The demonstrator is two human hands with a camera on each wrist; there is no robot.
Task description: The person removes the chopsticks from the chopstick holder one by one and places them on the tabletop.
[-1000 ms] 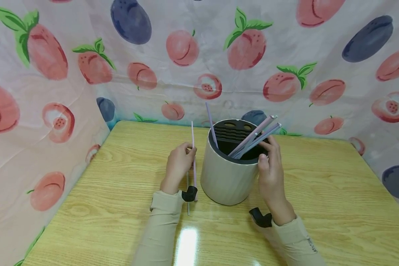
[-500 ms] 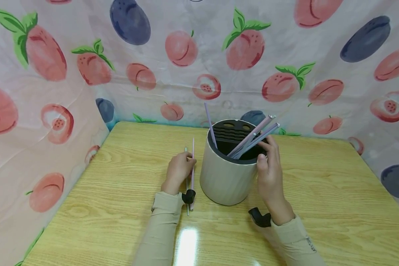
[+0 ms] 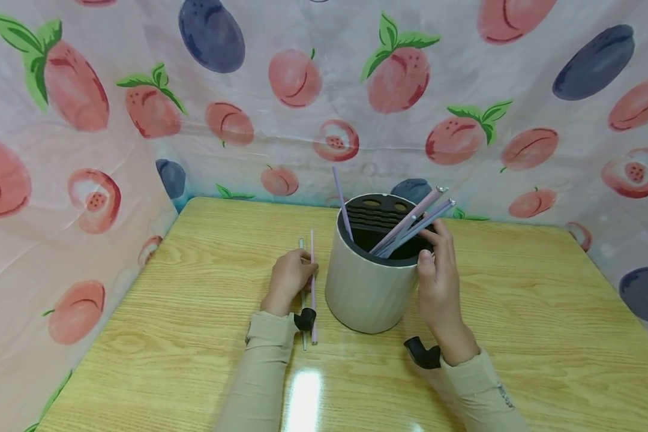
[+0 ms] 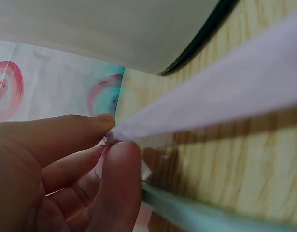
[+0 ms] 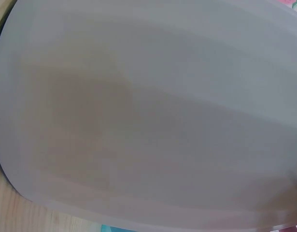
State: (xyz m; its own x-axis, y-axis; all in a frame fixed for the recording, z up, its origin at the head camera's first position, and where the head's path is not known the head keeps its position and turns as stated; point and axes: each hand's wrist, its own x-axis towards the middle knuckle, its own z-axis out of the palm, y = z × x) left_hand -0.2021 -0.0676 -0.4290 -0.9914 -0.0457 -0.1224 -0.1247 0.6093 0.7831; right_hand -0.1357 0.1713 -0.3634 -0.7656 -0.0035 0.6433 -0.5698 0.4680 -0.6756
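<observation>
My left hand (image 3: 290, 277) pinches a slim pink chopstick (image 3: 314, 300) between thumb and fingertips, just left of the holder. In the left wrist view the pink chopstick (image 4: 211, 101) runs from the fingertips toward the camera. Close beside it, a pale grey-green chopstick (image 3: 304, 341) lies on the table, partly hidden under the hand. My right hand (image 3: 440, 279) grips the right side of a cream utensil holder (image 3: 369, 294) with a black slotted top. Several purple, pink and bluish chopsticks (image 3: 410, 222) lean inside it. The holder's wall (image 5: 148, 116) fills the right wrist view.
The wood-grain table (image 3: 205, 270) extends to both sides. A fruit-print cloth (image 3: 324, 78) hangs behind it and along the left. Black camera mounts (image 3: 423, 353) sit at both wrists.
My left hand has come down and nearer with the pink chopstick, which is now lower, alongside the grey-green one. The right hand and the holder stay in place.
</observation>
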